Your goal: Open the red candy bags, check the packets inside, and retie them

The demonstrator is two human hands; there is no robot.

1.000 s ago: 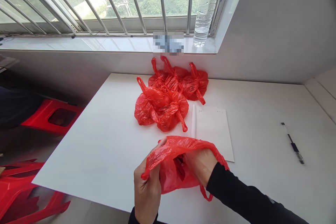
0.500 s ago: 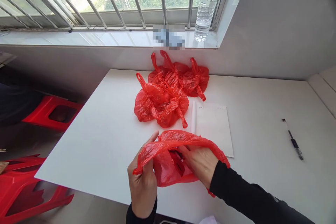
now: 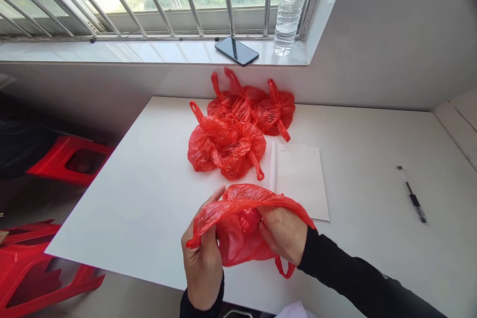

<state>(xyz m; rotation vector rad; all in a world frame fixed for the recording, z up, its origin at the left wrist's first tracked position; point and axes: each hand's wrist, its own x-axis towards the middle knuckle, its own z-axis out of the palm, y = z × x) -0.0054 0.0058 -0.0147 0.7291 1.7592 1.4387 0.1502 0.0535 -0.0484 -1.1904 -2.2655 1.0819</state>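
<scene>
Heads up on the red bag you're holding. It's sitting just above the near edge of the white table, right in front of you, between both hands.

Grip: your left hand is clenching the left end of the rim in a fist, thumb poking up behind the film. Your right hand is grasping the other side, fingers curled into the bunched plastic. Can't tell how much film it's actually got, bc the bag is covering the fingertips.

What could go wrong, imo:
- You're stretching the rim tight btw the hands. The film looks thin, so pulling harder could tear it at the left fist.
- One loop handle is dangling under your right wrist, right at the table edge. It could snag or slip away from you.
- The body is crumpled up, so you could be pinching two layers w/o noticing.
- The paper sheet is lying just beside your right hand, and a sleeve could drag it.

Orientation: the long axis is running left-right across you, with the rim arching up in the middle and dropping to each hand. The mouth seems to be facing you and a bit down, tho the folds are hiding it, so not 100% sure.

The tied red bags are sitting well clear further back, and the pen is way off to the right.
</scene>
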